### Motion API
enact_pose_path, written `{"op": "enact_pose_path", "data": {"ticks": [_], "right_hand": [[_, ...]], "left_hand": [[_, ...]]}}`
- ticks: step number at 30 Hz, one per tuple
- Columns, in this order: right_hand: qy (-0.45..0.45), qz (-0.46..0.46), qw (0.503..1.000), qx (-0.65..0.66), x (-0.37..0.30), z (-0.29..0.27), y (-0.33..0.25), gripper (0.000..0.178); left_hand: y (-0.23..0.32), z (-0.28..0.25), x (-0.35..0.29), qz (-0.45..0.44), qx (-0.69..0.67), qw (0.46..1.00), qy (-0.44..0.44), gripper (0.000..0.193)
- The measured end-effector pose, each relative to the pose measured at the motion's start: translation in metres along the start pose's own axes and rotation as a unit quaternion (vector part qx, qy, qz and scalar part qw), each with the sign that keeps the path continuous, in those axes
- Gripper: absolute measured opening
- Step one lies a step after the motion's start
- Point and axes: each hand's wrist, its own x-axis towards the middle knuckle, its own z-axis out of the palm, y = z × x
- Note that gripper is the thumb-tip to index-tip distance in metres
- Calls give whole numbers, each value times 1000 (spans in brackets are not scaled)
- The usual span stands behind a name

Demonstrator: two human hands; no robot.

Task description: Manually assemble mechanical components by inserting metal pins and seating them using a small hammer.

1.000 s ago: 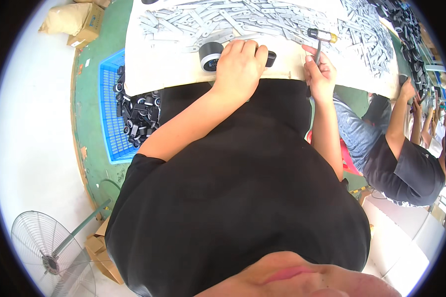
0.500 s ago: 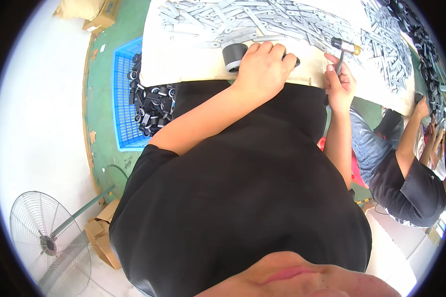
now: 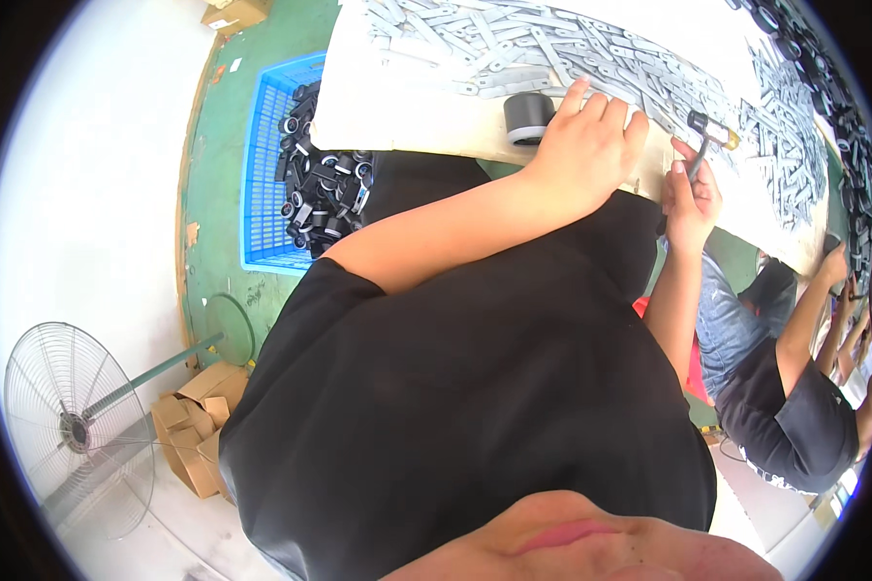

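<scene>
My left hand [image 3: 593, 153] lies over the near edge of the table, its fingers curled down around a black wheel part with a grey rim [image 3: 529, 118]. The wheel end shows beside the hand; the rest of the part is hidden under my palm and fingers. To its right, my right hand [image 3: 693, 198] is closed on the thin dark handle of a small hammer [image 3: 712, 130], which has one black face and one yellow face. The hammer head is raised, apart from the wheel part. Beyond both hands lies a heap of flat grey metal bars [image 3: 591, 48].
At left on the green floor, a blue crate [image 3: 262, 184] holds several black wheel parts [image 3: 325, 189]. A fan [image 3: 73, 426] and cardboard boxes [image 3: 189, 436] stand behind it. Another person [image 3: 794, 397] works at right, near more black parts [image 3: 848, 126] along the far edge.
The whole view has shifted, so the crate and table appear further right. My left hand and the wheel part have moved right together, toward the hammer. My right hand still holds the hammer.
</scene>
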Motion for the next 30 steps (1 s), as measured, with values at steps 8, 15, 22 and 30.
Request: {"op": "enact_pose_path", "data": {"ticks": [8,15,22,30], "right_hand": [[0,3,1000,-16,0,-1,1,30],[5,-8,999,-38,0,-1,1,30],[3,-1,998,-56,1,-3,4,33],[-1,3,998,-63,3,1,0,29]], "left_hand": [[-99,-53,-12,-92,-202,974,55,23],[-241,-86,-62,-295,58,951,69,33],[-253,-71,-82,-265,81,958,68,39],[-261,-61,-73,-177,7,966,190,21]]}}
